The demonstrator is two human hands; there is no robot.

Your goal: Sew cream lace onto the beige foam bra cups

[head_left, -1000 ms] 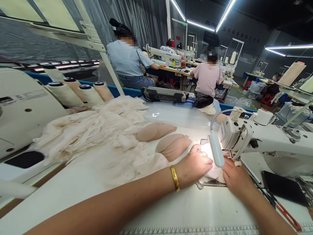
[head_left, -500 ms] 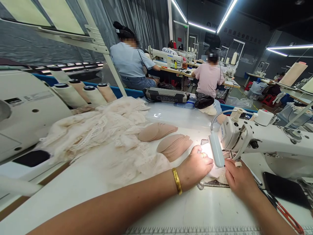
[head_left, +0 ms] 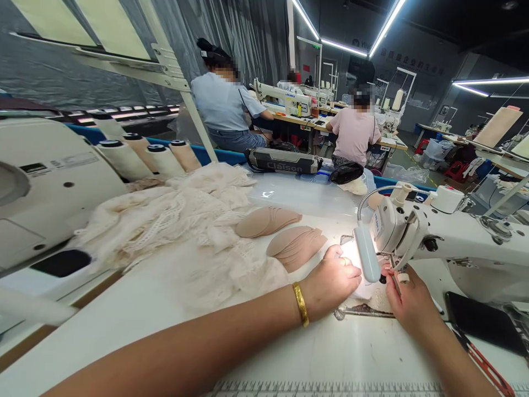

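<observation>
Under the glow of a grey lamp (head_left: pixel 366 253), my left hand (head_left: pixel 333 284) has its fingers curled onto a pale piece of fabric (head_left: pixel 361 292) on the sewing machine's bed. My right hand (head_left: pixel 409 292) is at the needle area of the white sewing machine (head_left: pixel 458 226), with thumb and fingertips drawn together close to the presser foot. What those fingertips pinch is too small to tell. The lamp partly hides the fabric. Beyond my left hand lie two fanned stacks of beige moulded cups (head_left: pixel 295 248).
Cream lace fabric (head_left: pixel 173 215) is heaped at left, by thread cones (head_left: pixel 124 160). At right lie a black phone (head_left: pixel 483 322) and red-handled scissors (head_left: pixel 487 366). A ruler strip (head_left: pixel 330 389) runs along the front edge. Co-workers (head_left: pixel 227 105) sit at machines beyond.
My right hand has shifted slightly right, its fingertips now raised closer to the needle area. My left hand stays on the fabric. The view has swung slightly.
</observation>
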